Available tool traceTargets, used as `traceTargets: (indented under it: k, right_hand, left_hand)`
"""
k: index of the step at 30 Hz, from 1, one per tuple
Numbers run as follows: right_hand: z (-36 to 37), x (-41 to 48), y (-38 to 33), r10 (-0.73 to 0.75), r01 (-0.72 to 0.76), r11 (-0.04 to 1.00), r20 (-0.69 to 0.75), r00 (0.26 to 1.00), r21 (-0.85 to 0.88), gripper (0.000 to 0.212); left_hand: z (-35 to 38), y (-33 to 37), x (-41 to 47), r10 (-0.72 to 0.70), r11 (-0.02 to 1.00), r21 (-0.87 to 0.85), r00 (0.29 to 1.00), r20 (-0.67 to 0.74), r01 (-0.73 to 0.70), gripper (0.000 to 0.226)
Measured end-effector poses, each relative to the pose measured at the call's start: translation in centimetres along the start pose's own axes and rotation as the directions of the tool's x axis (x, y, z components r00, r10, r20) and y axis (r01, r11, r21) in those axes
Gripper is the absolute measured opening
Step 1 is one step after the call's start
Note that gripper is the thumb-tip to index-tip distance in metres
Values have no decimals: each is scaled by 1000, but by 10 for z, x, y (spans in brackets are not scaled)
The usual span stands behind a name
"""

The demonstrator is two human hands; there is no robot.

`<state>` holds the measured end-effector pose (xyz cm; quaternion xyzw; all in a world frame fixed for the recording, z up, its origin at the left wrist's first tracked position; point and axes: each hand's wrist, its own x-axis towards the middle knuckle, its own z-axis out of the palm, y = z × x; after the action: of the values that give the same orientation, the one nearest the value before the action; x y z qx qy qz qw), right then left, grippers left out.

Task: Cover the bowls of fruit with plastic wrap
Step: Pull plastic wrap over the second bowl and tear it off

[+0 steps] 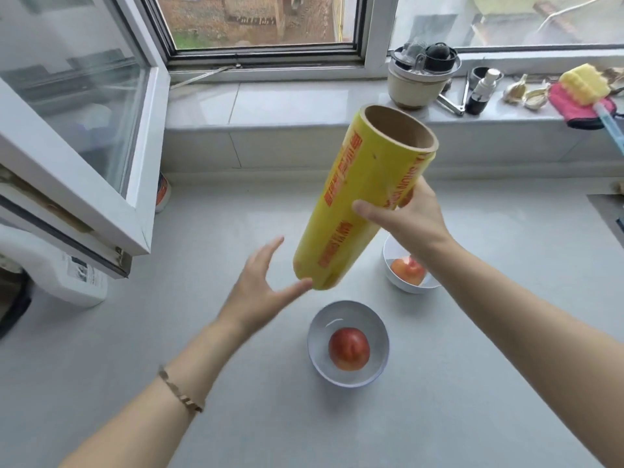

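A big yellow roll of plastic wrap [364,197] with red print hangs tilted above the counter, its cardboard core open toward the window. My right hand [405,217] grips it around the middle. My left hand [260,288] is spread open just under the roll's lower end, thumb tip touching it. A white bowl [315,336] with one red fruit [348,348] sits near me in the middle. A second white bowl [391,268] with a red-orange fruit [407,270] lies behind it, partly hidden by my right wrist. Neither bowl has wrap on it.
An open window sash [84,146] juts over the counter at the left. A white appliance [57,268] stands below it. The sill holds a beige pot [418,84], a small spray bottle [483,92], garlic [526,94] and a yellow and pink sponge brush [584,92].
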<state>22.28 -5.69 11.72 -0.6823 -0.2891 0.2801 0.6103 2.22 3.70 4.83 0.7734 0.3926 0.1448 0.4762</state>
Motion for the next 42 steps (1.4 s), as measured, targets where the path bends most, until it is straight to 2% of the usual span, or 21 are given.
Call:
traceTargets:
  k: [3, 6, 8, 10, 12, 15, 19, 23, 28, 31, 34, 37, 40, 42]
  right_hand:
    - [-4, -22, -13, -6, -1, 998, 139, 990, 56, 45]
    - [-3, -39, -3, 128, -151, 985, 243, 961, 78, 40]
    - [-1, -50, 8, 242, -272, 959, 272, 931, 77, 43]
    - [0, -61, 19, 355, -384, 919, 241, 903, 85, 51]
    - [3, -73, 30, 412, -429, 897, 153, 898, 105, 46]
    - [4, -91, 45, 351, -347, 936, -61, 934, 61, 52]
    - [-1, -103, 51, 231, -236, 972, -178, 956, -5, 29]
    - [-3, -104, 55, 232, -236, 972, -178, 956, 1, 10]
    - [-5, -107, 57, 280, -275, 960, -105, 954, 61, 0]
    - [-9, -108, 58, 251, -250, 968, -67, 966, 32, 5]
    - [-11, -109, 58, 176, -176, 978, -15, 984, -111, 13]
    - [-11, -109, 59, 169, -162, 969, 26, 985, -184, 17]
    - [-9, -111, 61, 175, -174, 969, -6, 984, -174, 14]
    - [-6, -111, 63, 222, -228, 971, -81, 972, -77, 7]
  left_hand:
    - [-20, 43, 18, 135, 981, -166, 962, 238, -97, 98]
    - [-18, 59, 18, 161, 941, -340, 887, 433, -4, 107]
    - [-6, 56, 7, 144, 916, -397, 872, 468, 62, 102]
    - [11, 46, -5, 66, 880, -444, 879, 471, 172, 103]
    - [26, 33, -18, -8, 833, -482, 876, 482, 273, 101]
    - [38, 23, -34, -82, 796, -493, 870, 487, 351, 95]
    - [41, 16, -49, -136, 801, -474, 882, 451, 366, 78]
    - [38, 16, -58, -168, 843, -408, 893, 417, 350, 77]
    - [38, 16, -65, -212, 868, -345, 894, 395, 358, 64]
    - [38, 15, -68, -225, 873, -323, 891, 394, 364, 66]
    - [38, 13, -70, -227, 874, -319, 890, 395, 365, 77]
    - [39, 12, -72, -235, 874, -312, 887, 398, 372, 85]
    - [40, 10, -74, -255, 865, -320, 887, 384, 387, 86]
    - [43, 9, -75, -267, 868, -318, 898, 349, 382, 86]
